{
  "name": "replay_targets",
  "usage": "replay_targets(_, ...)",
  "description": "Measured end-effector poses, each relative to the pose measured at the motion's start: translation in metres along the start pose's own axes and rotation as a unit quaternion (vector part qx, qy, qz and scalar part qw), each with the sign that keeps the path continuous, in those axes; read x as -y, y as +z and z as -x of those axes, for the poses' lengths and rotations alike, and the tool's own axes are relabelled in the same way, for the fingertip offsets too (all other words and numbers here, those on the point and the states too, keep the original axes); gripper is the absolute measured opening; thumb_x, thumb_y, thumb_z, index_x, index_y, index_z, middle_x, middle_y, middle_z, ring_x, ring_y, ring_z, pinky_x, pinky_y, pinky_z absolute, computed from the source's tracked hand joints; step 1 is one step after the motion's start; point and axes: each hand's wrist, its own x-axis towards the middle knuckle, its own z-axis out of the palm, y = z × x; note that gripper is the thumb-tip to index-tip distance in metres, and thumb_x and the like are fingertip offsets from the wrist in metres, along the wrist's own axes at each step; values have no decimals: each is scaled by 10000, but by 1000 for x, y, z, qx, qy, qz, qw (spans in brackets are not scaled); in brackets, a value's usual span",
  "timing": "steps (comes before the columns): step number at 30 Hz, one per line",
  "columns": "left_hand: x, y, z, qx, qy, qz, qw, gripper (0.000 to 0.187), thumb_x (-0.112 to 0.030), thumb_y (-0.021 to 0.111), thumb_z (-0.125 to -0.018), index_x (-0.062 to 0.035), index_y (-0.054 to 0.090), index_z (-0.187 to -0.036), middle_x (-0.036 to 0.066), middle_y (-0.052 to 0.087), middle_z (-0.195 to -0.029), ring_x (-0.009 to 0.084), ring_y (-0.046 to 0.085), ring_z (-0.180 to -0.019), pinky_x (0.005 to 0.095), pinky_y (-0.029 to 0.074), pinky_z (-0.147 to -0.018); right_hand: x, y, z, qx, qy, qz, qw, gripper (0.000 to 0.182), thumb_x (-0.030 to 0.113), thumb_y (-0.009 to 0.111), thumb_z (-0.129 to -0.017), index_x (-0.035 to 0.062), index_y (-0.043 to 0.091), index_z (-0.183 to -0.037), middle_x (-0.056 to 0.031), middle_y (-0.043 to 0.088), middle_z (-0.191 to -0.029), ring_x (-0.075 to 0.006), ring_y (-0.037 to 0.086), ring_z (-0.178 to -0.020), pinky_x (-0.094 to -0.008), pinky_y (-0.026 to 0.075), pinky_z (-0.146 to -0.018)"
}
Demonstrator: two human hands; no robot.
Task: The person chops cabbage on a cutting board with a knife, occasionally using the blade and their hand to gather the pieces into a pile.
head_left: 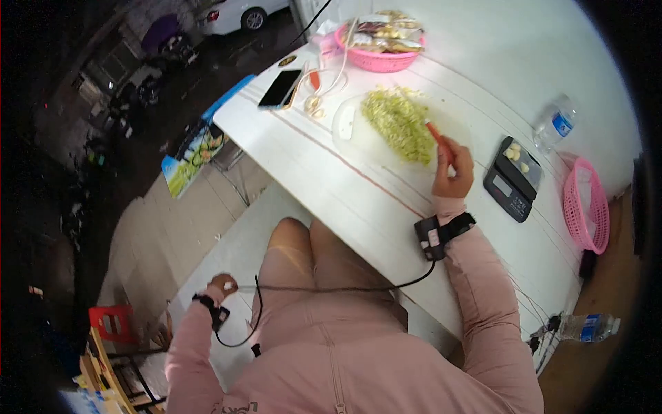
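My right hand (453, 172) is closed around a slim tool with an orange-red handle (433, 131); its kind is hard to make out. The tool's far end reaches the edge of a pile of pale green shredded vegetable (396, 124). That pile lies on a whitish cutting board (347, 141) with a slot at its left end. Low at the left, beside my thigh and off the table, my left hand (222, 284) has its fingers curled in. Whatever it may hold is hidden.
Right of the board sits a black scale (507, 196) with garlic cloves (514, 152) on it. A bottle (554, 127) and a pink basket (598, 207) stand beyond. A phone (281, 90), garlic (314, 105) and a filled pink basket (383, 62) line the far side. A cable (324, 288) crosses my lap.
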Motion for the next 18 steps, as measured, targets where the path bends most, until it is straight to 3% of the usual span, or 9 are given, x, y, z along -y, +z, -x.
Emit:
replay_targets(2, 16, 4, 18, -91, 22, 96, 991, 154, -175, 738, -842, -95, 675, -959, 110, 671, -1048, 261, 613, -1065, 382, 455, -989, 13, -4, 3, 16, 15, 15, 1000, 227, -13, 633, -853, 70, 699, -1053, -36, 568, -731, -163, 502, -626, -287, 385, -645)
replay_targets(4, 29, -4, 18, -141, 43, 172, 974, 137, -34, 723, -817, -83, 660, -928, 93, 677, -919, 209, 661, -906, 325, 521, -803, 23, -12, 4, 51, -10, 34, 998, 250, 18, 653, -847, 95, 702, -1080, -15, 561, -734, -175, 485, -639, -313, 366, -711)
replay_targets(5, 53, -5, 10, -184, 29, 303, 935, 142, 17, 707, -818, -51, 642, -925, 82, 666, -867, 177, 654, -813, 281, 524, -745, 21, -9, 12, 36, -3, 19, 999, 250, 28, 656, -848, 97, 697, -1084, -20, 570, -753, -179, 490, -659, -321, 368, -714)
replay_targets(8, -7, -57, 43, -287, 191, 118, 931, 111, 35, 664, -857, -29, 622, -937, 48, 660, -864, 132, 619, -844, 272, 501, -799, 20, -8, 17, 34, 3, -13, 999, 244, 44, 658, -851, 97, 687, -1088, -34, 586, -788, -187, 501, -692, -328, 375, -722)
replay_targets(10, -48, -81, 69, -323, 138, 238, 905, 46, -19, 609, -922, -39, 624, -961, 43, 662, -888, 125, 608, -871, 270, 492, -823, 20, -11, 18, 48, 8, -30, 998, 239, 50, 657, -854, 95, 682, -1087, -41, 593, -805, -192, 506, -705, -327, 379, -726)
replay_targets(13, -127, -124, 109, -324, 86, 152, 930, 103, -121, 570, -982, -30, 611, -1006, 89, 648, -1013, 172, 615, -981, 321, 508, -887, 18, -11, 16, 58, 56, -53, 995, 209, 54, 649, -863, 89, 679, -1067, -48, 591, -797, -200, 516, -713, -327, 383, -725)
replay_targets(15, -169, -130, 124, -371, 137, 265, 879, 154, -128, 523, -999, -7, 618, -1012, 76, 665, -976, 157, 619, -932, 289, 495, -851, 16, -9, 15, 31, 28, -60, 997, 197, 60, 647, -868, 89, 676, -1061, -42, 579, -781, -194, 516, -689, -325, 375, -696)
replay_targets(18, -198, -135, 141, -366, 195, 178, 892, 175, -126, 516, -1003, 13, 611, -1050, 85, 668, -1001, 171, 625, -944, 298, 496, -867, 20, -13, 15, 54, 7, -55, 997, 190, 62, 645, -871, 89, 671, -1057, -29, 573, -773, -189, 516, -667, -320, 367, -678)
